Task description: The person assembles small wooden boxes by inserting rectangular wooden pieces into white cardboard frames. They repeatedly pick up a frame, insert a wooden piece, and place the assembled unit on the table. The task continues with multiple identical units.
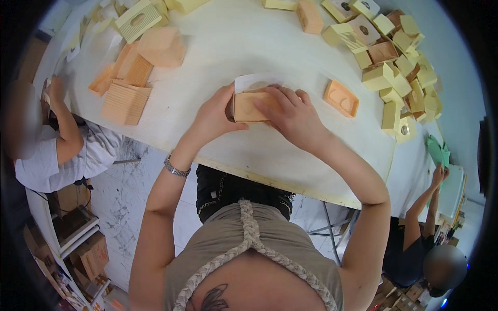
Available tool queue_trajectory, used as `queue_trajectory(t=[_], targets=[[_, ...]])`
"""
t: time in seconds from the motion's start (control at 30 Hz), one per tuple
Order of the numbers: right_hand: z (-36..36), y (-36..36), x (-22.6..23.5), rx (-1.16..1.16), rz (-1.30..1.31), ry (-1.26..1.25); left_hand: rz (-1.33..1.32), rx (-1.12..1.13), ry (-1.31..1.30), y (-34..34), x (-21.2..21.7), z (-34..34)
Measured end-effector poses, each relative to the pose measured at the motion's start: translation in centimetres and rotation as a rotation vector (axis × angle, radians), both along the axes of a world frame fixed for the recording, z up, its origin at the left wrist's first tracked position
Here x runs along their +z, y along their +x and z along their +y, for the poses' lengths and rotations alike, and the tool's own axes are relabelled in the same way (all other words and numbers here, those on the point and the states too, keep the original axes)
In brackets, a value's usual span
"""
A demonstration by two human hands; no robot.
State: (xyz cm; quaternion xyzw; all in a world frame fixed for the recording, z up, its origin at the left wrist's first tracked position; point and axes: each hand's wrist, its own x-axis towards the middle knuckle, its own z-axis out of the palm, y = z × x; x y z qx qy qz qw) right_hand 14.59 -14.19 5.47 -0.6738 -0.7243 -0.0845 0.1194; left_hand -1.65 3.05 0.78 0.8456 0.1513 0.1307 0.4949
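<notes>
1. Orange moulded tray insert (pixel 248 106) lying on the pale counter (pixel 228 46), near its front edge, long axis running left to right across the view.
2. Gripped at both ends: left hand (pixel 212 118) clasping the left end, thumb wrapped under the near side; right hand (pixel 293 116) spread over the right half, fingers (pixel 270 103) pressed flat on the top face.
3. Both hands touching the insert alike, neither one nearer.
4. Directly behind the insert and touching it, a white sheet or sleeve (pixel 257 81), edge curling up; whether under the insert or merely beside it, impossible to say.
5. Right of the insert, apart from it, a second orange insert (pixel 341 98) lying open side up, shallow oval recess empty.
6. Farther right of the insert, a heap of small yellow boxes (pixel 399 67), some with round holes; contents not visible.
7. Left of the insert, well apart, flat ribbed orange cartons (pixel 124 101) stacked loosely.
8. Other people's arms at the far left and far right counter edges, away from the insert.
</notes>
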Motion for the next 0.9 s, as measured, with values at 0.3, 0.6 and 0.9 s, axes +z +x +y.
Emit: queue_trajectory(t=[0.3,0.6,0.9], targets=[[0.0,-1.6,0.0,-0.122,-0.173,-0.095,0.031,0.030,0.114,0.2,0.1,-0.2],[-1.0,-0.8,0.0,-0.130,-0.130,-0.114,0.043,0.031,0.170,0.2,-0.2,-0.4],[-1.5,-1.5,-1.4,-0.179,-0.042,-0.037,-0.002,0.057,0.222,0.3,-0.7,-0.8]])
